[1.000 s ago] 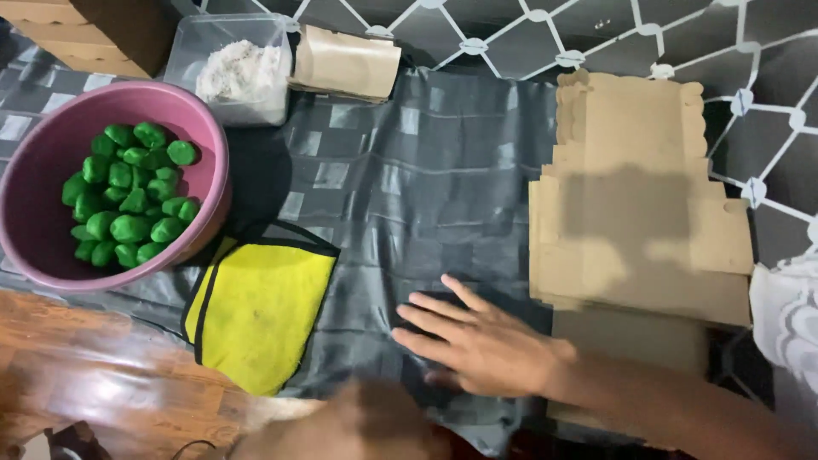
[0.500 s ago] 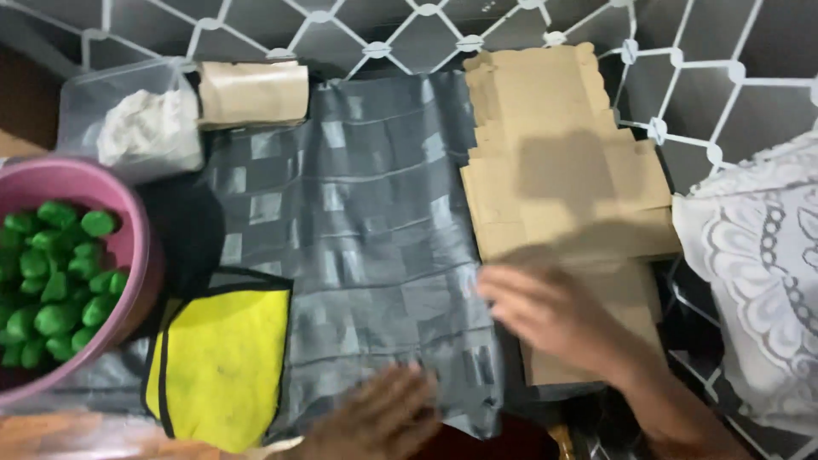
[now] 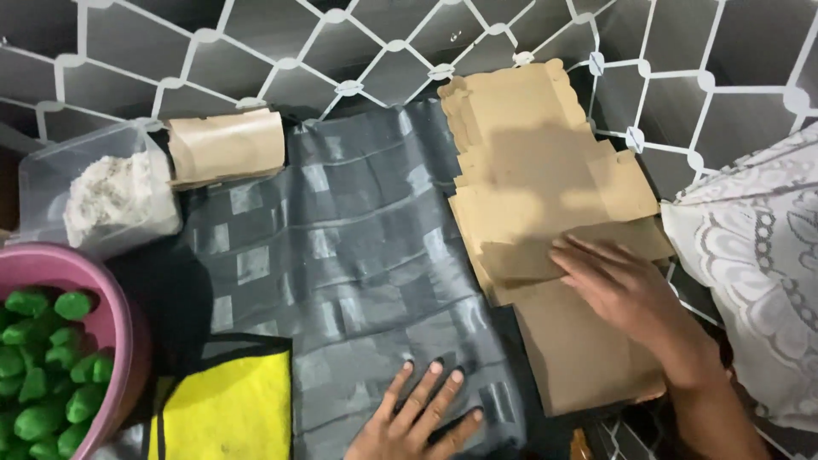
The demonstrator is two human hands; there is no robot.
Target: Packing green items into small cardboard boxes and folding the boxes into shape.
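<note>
My right hand (image 3: 620,286) lies flat, fingers spread, on a stack of flat brown cardboard box blanks (image 3: 532,162) at the right. Its fingertips touch the lower flaps of the top sheet. My left hand (image 3: 417,412) rests open, palm down, on the grey checked cloth (image 3: 341,255) near the bottom edge. Neither hand grips anything.
A pink bowl (image 3: 119,311) of green lumps (image 3: 43,375) sits at the left. Behind it stand a clear tub of white powder (image 3: 106,192) and a folded brown paper bundle (image 3: 226,146). A yellow cloth with black trim (image 3: 226,409) lies beside my left hand. White lace fabric (image 3: 758,255) is at the right.
My right hand has moved from the grey cloth rightward onto the cardboard stack. My left hand has come forward onto the cloth. The view has shifted right.
</note>
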